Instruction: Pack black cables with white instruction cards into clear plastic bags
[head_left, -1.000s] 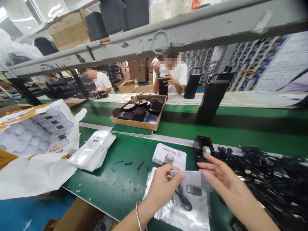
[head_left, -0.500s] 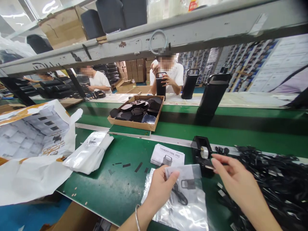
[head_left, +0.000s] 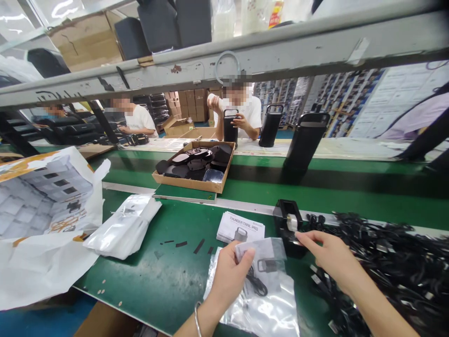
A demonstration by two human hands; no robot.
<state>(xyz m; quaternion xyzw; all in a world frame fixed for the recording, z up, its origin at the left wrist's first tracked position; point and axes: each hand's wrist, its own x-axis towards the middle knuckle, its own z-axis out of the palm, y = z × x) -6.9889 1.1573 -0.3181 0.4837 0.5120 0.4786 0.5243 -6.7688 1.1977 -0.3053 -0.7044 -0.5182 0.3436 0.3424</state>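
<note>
My left hand (head_left: 229, 274) grips the top of a clear plastic bag (head_left: 277, 292), thumb in front. Through the film show a printed leaflet with a speaker picture and a coiled black cable (head_left: 257, 284). At the front edge of a black tape dispenser (head_left: 286, 217), my right hand (head_left: 326, 255) has its thumb and forefinger pinched together at the end of the tape; the clear strip itself is hard to see. Just behind the bag lies a stack of "Thunder Trail Pro" leaflets (head_left: 240, 227). More clear bags lie beneath the held one.
Black cables (head_left: 386, 262) are heaped at the right. Flat clear bags (head_left: 124, 224) and a large open printed bag (head_left: 49, 220) lie left. A cardboard tray (head_left: 194, 180) holds black parts. Black speakers (head_left: 305, 140) stand farther back. Across the bench, a person (head_left: 252, 105) handles another speaker.
My right hand has moved in to the dispenser's front edge, its fingers now closed there. My left hand still holds the bag. The view has shifted slightly.
</note>
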